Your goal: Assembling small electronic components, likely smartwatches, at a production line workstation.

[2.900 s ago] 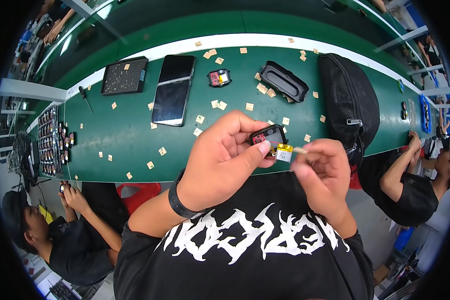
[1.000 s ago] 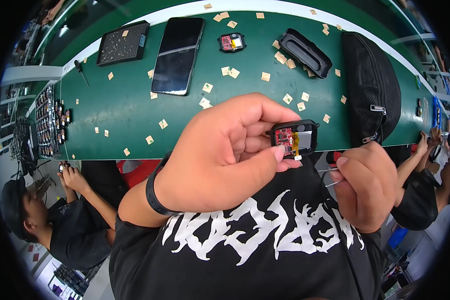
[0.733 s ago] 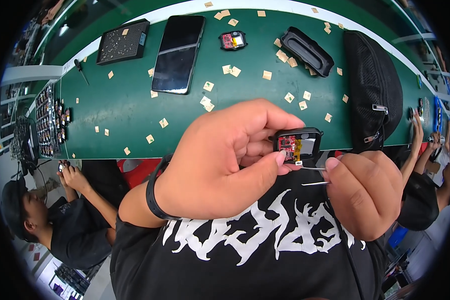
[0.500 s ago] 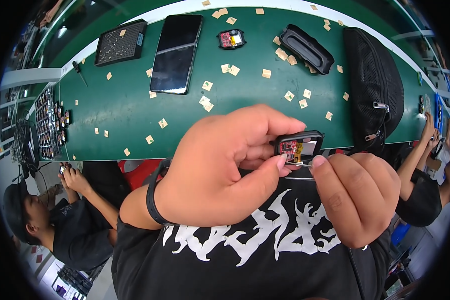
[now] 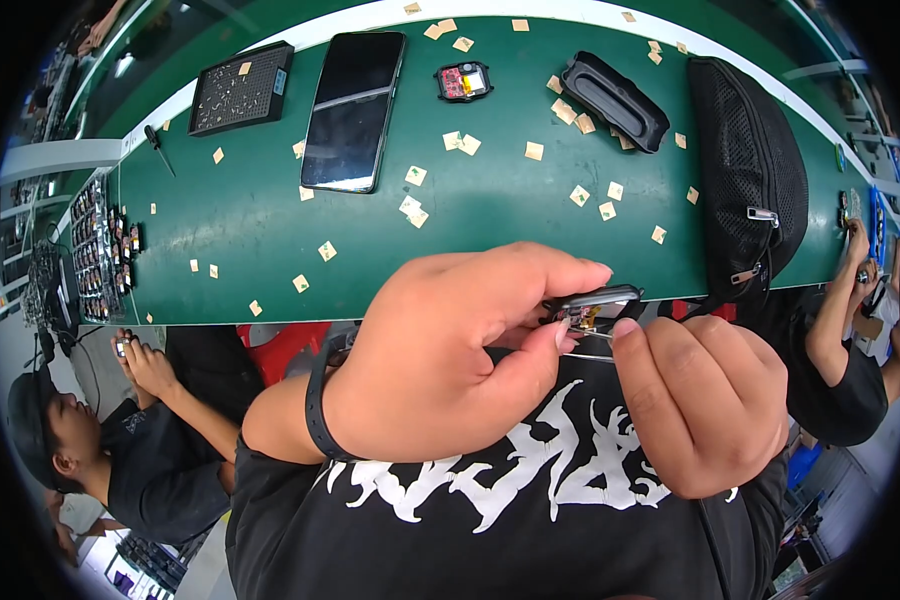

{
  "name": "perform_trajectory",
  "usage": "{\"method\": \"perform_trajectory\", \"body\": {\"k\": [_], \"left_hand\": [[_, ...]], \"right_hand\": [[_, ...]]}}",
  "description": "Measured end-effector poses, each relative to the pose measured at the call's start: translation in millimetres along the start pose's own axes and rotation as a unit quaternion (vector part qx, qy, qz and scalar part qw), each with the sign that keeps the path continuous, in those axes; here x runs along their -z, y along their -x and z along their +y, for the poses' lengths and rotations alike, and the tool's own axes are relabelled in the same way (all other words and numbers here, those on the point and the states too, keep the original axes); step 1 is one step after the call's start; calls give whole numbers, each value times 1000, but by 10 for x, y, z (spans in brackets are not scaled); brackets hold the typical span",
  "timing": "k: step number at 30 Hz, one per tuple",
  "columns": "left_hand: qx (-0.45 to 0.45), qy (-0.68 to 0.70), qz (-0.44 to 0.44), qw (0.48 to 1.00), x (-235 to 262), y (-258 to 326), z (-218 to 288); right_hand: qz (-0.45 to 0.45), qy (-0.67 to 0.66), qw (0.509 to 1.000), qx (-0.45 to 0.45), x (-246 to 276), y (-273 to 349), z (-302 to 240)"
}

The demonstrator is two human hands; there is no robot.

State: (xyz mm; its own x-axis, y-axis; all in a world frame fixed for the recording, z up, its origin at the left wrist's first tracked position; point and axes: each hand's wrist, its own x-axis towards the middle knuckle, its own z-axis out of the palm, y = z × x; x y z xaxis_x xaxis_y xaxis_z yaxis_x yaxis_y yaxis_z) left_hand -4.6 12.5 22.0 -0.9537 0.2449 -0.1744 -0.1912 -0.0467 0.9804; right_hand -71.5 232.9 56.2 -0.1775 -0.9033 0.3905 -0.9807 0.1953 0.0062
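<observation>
My left hand (image 5: 450, 350) holds a black smartwatch case (image 5: 618, 296) between thumb and fingers, near the table's front edge. The case is tilted, so its opening shows at a slant, with part of a red circuit board (image 5: 579, 314) and a yellow strip inside. In my right hand (image 5: 705, 400), closed in a pinch, are thin metal tweezers (image 5: 596, 357). Their two prongs point left at the case's lower edge, by my left thumb. Whether the tips touch anything inside is hidden.
On the green table (image 5: 260, 210) lie a second open watch case (image 5: 463, 82), a phone (image 5: 352, 110), a screw tray (image 5: 238, 90), a screwdriver (image 5: 158, 148), a black holder (image 5: 615, 100), a mesh pouch (image 5: 745, 170) and several tan paper squares (image 5: 327, 251). Other people sit on both sides.
My left hand has come slightly down toward me. The watch case has tipped, so less of its inside shows. The tweezers remain at its lower edge.
</observation>
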Motion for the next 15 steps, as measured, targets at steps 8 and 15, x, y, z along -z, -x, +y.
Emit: {"method": "perform_trajectory", "body": {"k": [8,15], "left_hand": [[1,116,12,993,111,-81,-51],[-11,9,423,906,1168,636,-709]], "right_hand": [[19,-44,996,-77,77,147,150],[273,-9,712,-646,204,1847,1420]]}}
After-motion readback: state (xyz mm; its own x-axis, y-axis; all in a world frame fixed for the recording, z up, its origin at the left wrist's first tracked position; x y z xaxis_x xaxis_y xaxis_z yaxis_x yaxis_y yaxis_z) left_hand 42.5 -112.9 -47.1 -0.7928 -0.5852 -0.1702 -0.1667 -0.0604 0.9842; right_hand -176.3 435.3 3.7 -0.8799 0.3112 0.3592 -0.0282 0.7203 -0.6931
